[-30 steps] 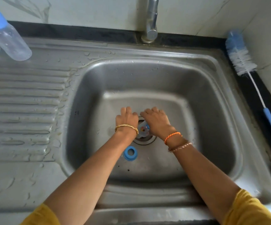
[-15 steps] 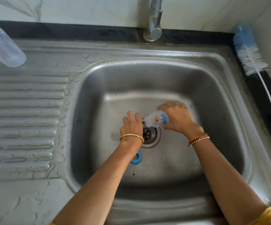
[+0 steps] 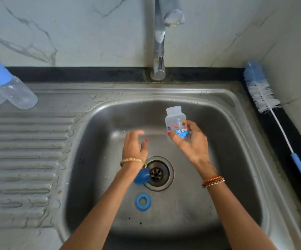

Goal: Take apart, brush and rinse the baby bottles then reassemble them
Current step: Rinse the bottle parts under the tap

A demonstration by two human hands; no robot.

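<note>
right hand [image 3: 193, 141]: grasping a small clear baby bottle [image 3: 176, 123] by its lower half, thumb and fingers wrapped round it, held upright above the sink basin [image 3: 227, 159]; the threaded neck is uncovered, and a cartoon print shows on the side.
left hand [image 3: 134, 145]: released, fingers extended and blurred, hovering over the basin just left of the bottle, holding nothing.
blue cap [image 3: 142, 175]: lying on the basin floor at the left edge of the drain [image 3: 158, 173], partly under the left wrist.
blue ring [image 3: 142, 202]: flat on the basin floor, near the drain, on the side nearest the person.
bottle brush [image 3: 265, 98]: lying on the dark bench [image 3: 92, 73] strip along the right of the sink, bristle head toward the wall.
other bottles [image 3: 10, 92]: clear with blue tops, lying at the far left on the drainboard [image 3: 25, 150].
tap [image 3: 159, 42]: above the basin, no water running.
</note>
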